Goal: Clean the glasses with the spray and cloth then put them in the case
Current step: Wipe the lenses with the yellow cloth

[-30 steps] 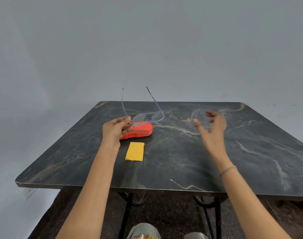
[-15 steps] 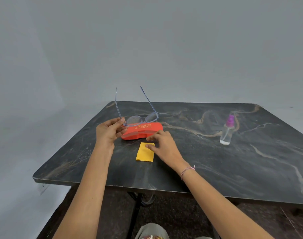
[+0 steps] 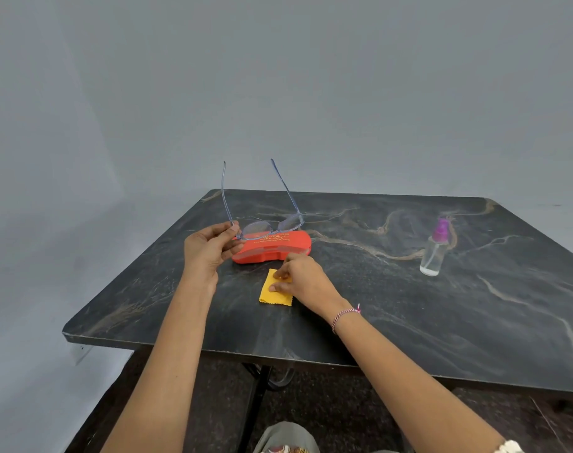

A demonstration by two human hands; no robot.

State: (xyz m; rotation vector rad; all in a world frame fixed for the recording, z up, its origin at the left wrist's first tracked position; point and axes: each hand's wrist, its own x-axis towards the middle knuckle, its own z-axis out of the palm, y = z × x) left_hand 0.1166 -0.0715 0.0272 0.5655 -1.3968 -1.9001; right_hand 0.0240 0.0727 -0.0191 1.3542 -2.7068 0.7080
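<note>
Having dropped from mid-air, the right hand (image 3: 303,277) now pinches the yellow cloth (image 3: 273,298) at frame centre with curled fingers (image 3: 280,273). The left hand (image 3: 206,248) grips the glasses (image 3: 268,227) just above the red case (image 3: 278,249) on the desk (image 3: 409,305).

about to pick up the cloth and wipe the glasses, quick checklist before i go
1. Grip on the glasses: the left hand holds one end of the frame, temples open, off the table. Ok.
2. Hold on the yellow cloth: the right hand touches it and it lies flat. Firm pinch: cannot tell.
3. Lenses sprayed: cannot tell.
4. The spray bottle upright, clear of both hands: ok.
5. The red case open for later: not ok, it is closed.
</note>
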